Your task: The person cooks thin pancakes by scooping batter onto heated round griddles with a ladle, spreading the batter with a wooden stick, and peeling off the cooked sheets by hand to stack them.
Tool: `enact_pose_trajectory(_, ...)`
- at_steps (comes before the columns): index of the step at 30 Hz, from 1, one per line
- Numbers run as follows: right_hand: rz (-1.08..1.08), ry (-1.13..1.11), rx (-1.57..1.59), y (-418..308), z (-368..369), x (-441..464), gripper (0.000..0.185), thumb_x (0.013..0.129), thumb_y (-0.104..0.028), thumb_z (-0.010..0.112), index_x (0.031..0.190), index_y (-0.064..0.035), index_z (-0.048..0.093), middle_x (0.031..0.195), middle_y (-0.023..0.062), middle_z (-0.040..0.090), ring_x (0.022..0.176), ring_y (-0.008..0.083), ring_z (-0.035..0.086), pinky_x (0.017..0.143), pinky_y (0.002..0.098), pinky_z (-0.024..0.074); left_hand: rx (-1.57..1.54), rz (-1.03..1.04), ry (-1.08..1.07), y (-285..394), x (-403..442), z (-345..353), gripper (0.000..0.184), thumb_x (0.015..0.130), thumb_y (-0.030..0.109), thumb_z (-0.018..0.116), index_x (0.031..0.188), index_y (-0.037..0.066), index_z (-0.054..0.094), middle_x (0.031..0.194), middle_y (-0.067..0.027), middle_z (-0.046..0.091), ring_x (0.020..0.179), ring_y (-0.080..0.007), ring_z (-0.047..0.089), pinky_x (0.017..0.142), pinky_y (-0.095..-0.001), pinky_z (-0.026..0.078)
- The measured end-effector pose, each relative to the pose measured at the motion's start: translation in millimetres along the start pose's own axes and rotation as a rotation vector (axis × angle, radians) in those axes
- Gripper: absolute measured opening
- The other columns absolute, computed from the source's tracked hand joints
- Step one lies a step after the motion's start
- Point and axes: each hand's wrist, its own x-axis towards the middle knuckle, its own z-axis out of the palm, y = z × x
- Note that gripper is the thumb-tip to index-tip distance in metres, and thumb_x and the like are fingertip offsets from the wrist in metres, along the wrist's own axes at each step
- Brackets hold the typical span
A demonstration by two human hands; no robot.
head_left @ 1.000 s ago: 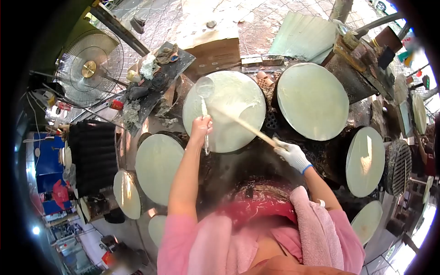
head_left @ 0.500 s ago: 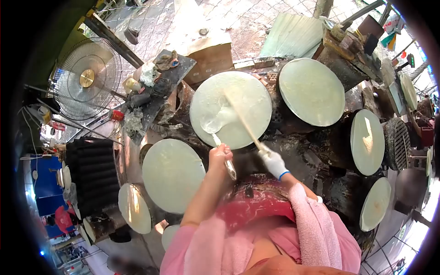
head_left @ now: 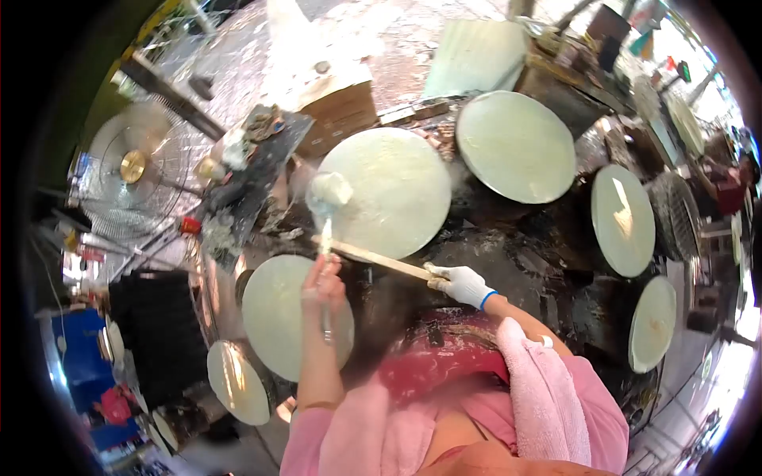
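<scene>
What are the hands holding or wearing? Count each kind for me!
Ladle: 1, in the left hand
Wooden stick: 1, in the right hand
White glove: 1, on the right hand
Total: 3

A dark, grimy bench [head_left: 492, 242] carries pale-topped round griddles: a large griddle [head_left: 389, 190] mid-far edge, a second griddle [head_left: 516, 147] toward the far right corner, a third griddle [head_left: 278, 317] toward the left edge. Near the far left corner, a grey board [head_left: 297, 129] bears crumpled clear plastic [head_left: 220, 236].
</scene>
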Motion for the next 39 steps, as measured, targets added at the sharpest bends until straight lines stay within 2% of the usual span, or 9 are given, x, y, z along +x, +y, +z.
enact_pose_trajectory(2, 0.004, 0.360, 0.248, 20, 5, -13, 0.053, 0.091, -0.050, 0.060, 0.137, -0.0219, 0.055, 0.116, 0.0184, 0.065, 0.106, 0.0336, 0.065, 0.090, 0.0385, 0.0491, -0.156, -0.020, -0.061, 4, 13, 22, 0.025, 0.106, 0.021, 0.033, 0.109, 0.003, 0.050, 0.069, 0.0013, 0.048, 0.045, -0.0063, 0.042, 0.042, -0.0236, 0.029)
enact_pose_trajectory(4, 0.229, 0.303, 0.199, 33, -18, -48, 0.051, 0.090, -0.048, 0.063, 0.134, -0.0235, 0.058, 0.117, 0.0157, 0.066, 0.104, 0.0304, 0.065, 0.088, 0.0377, 0.0498, -0.558, -0.178, -0.342, -6, 31, 34, 0.022, 0.106, 0.021, 0.032, 0.096, 0.008, 0.047, 0.064, 0.0028, 0.043, 0.046, -0.0062, 0.043, 0.041, -0.0234, 0.028)
enact_pose_trajectory(7, 0.201, -0.028, 0.100, 46, -57, -106, 0.048, 0.088, -0.048, 0.065, 0.132, -0.0283, 0.060, 0.117, 0.0072, 0.068, 0.102, 0.0274, 0.066, 0.088, 0.0338, 0.0493, -0.489, -0.193, -0.672, -37, 41, 84, 0.023, 0.107, 0.022, 0.031, 0.096, 0.005, 0.040, 0.059, -0.0006, 0.045, 0.029, -0.0074, 0.037, 0.033, -0.0223, 0.019)
enact_pose_trajectory(12, 0.257, 0.884, 0.279, 145, -93, -191, 0.059, 0.089, -0.046, 0.066, 0.138, -0.0158, 0.053, 0.122, 0.0140, 0.066, 0.107, 0.0271, 0.066, 0.091, 0.0330, 0.0502, -0.120, -0.108, -0.449, -100, 80, 130, 0.039, 0.107, 0.026, 0.032, 0.121, -0.009, 0.041, 0.067, -0.0053, 0.052, 0.030, -0.0069, 0.039, 0.028, -0.0225, 0.019)
enact_pose_trajectory(16, 0.511, 1.070, 0.219, 230, -154, -264, 0.051, 0.086, -0.037, 0.071, 0.130, -0.0158, 0.059, 0.098, 0.0165, 0.070, 0.088, 0.0342, 0.068, 0.075, 0.0409, 0.0529, 0.144, -0.126, 0.066, -195, 88, 209, 0.042, 0.107, 0.024, 0.031, 0.125, -0.013, 0.039, 0.077, -0.0072, 0.049, 0.035, -0.0065, 0.041, 0.030, -0.0210, 0.019)
enact_pose_trajectory(21, 0.794, 1.464, -0.053, 328, -200, -357, 0.047, 0.084, -0.034, 0.073, 0.126, -0.0173, 0.062, 0.098, 0.0158, 0.067, 0.087, 0.0346, 0.067, 0.076, 0.0428, 0.0535, -0.102, -0.610, -0.234, -283, 98, 242, 0.042, 0.108, 0.025, 0.028, 0.123, -0.013, 0.037, 0.077, -0.0073, 0.049, 0.040, -0.0089, 0.045, 0.042, -0.0242, 0.025)
enact_pose_trajectory(32, 1.457, 2.057, 0.284, 412, -137, -522, 0.030, 0.090, -0.033, 0.067, 0.109, -0.0093, 0.067, 0.086, 0.0111, 0.071, 0.072, 0.0262, 0.068, 0.067, 0.0373, 0.0527, 0.024, -0.879, -0.306, -406, 143, 344, 0.044, 0.108, 0.028, 0.028, 0.120, -0.013, 0.038, 0.072, -0.0079, 0.049, 0.036, -0.0106, 0.046, 0.032, -0.0234, 0.026)
enact_pose_trajectory(35, 0.968, 2.502, 0.797, 420, -91, -542, 0.031, 0.092, -0.021, 0.069, 0.116, -0.0029, 0.062, 0.076, -0.0007, 0.063, 0.061, 0.0053, 0.056, 0.057, 0.0236, 0.0471, 0.176, -0.890, -0.331, -426, 155, 366, 0.041, 0.109, 0.027, 0.028, 0.120, -0.012, 0.035, 0.071, -0.0079, 0.048, 0.036, -0.0107, 0.044, 0.036, -0.0226, 0.026)
enact_pose_trajectory(39, 0.876, 2.473, 1.249, 380, -91, -544, 0.042, 0.088, -0.025, 0.073, 0.125, -0.0125, 0.058, 0.069, 0.0014, 0.065, 0.033, 0.0079, 0.035, 0.030, 0.0275, 0.0284, 0.433, -0.834, -0.392, -450, 181, 379, 0.037, 0.107, 0.025, 0.039, 0.117, -0.011, 0.044, 0.070, 0.0001, 0.048, 0.034, -0.0027, 0.039, 0.032, -0.0201, 0.024)
